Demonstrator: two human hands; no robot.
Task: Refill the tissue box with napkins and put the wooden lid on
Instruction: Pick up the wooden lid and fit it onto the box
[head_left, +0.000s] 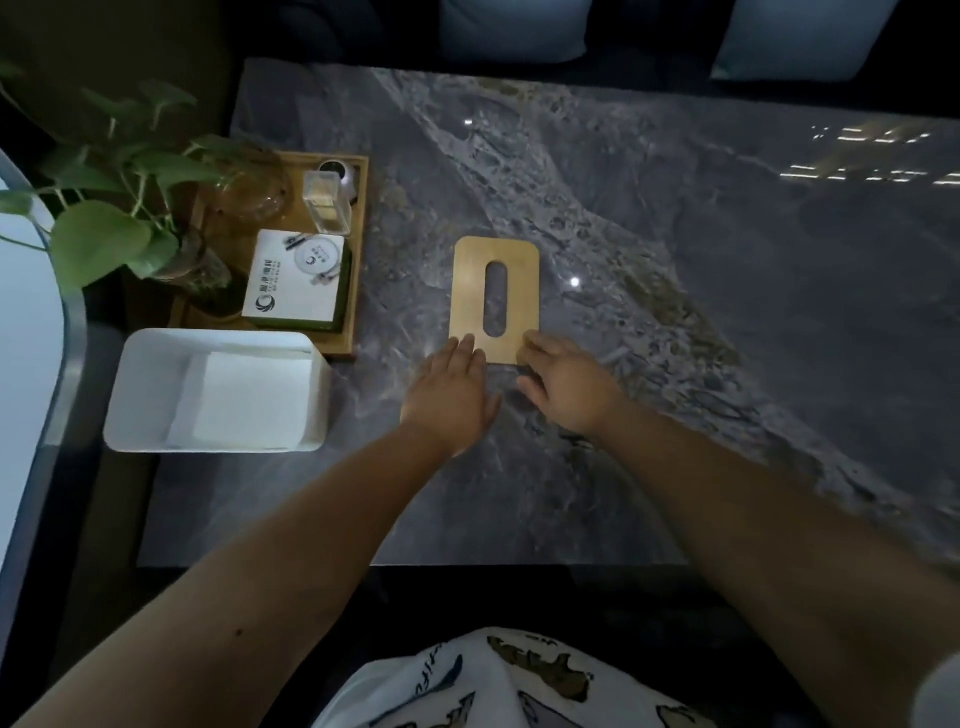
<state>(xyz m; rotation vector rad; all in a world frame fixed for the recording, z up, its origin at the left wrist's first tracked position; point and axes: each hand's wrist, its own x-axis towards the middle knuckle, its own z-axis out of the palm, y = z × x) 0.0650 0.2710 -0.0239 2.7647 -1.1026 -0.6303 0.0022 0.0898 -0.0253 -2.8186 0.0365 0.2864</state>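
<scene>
The wooden lid (470, 291), a flat tan rectangle with an oval slot, lies on the grey marble table (649, 322). My left hand (449, 395) rests flat with its fingertips touching the lid's near left corner. My right hand (566, 384) curls its fingers over the lid's near right corner. The white tissue box (156, 389) stands open at the table's left edge, with a stack of white napkins (244, 400) lying inside it. Whether the lid is lifted off the table I cannot tell.
A wooden tray (358, 249) behind the box holds a white printed carton (296, 275), a clear container (327, 202), a glass vase and a leafy plant (104, 234). Cushions line the far edge. The table's near edge runs just before my lap.
</scene>
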